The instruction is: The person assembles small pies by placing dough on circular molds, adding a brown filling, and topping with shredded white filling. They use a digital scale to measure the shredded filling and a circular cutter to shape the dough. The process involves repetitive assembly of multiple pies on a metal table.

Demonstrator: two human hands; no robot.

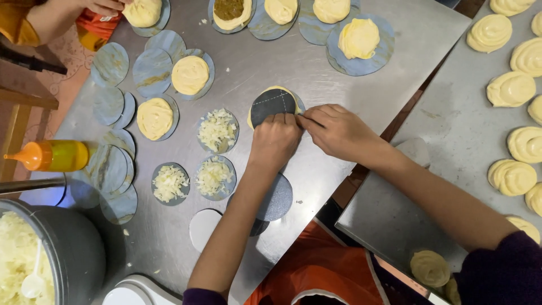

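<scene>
Right, both of your hands are down at the middle of the steel bench (pixel 316 62), working one dough piece. Your left hand (pixel 275 141) is curled over the near edge of the dark round disc (pixel 272 104) that lies on top of the yellow dough round (pixel 271 90), fingers bent and pressing on it rather than lifting. Your right hand (pixel 337 131) comes in from the side, fingertips pinched at the disc's right rim; it looks as if you have a thin edge of sheet between thumb and forefinger, though your knuckles hide the exact grip.

Keep the left hand flat and steady as an anchor, so the dough under the disc does not slide on the steel. Draw with the right hand low and slow, close to the surface, so the soft dough keeps its shape.

Around you: three small discs heaped with chopped white filling (pixel 217 130) just to the left, more blue-grey discs carrying dough further out, a grey bowl of filling (pixel 68 248) at the near left corner, and an orange squeeze bottle (pixel 53 155) lying beside it.
</scene>
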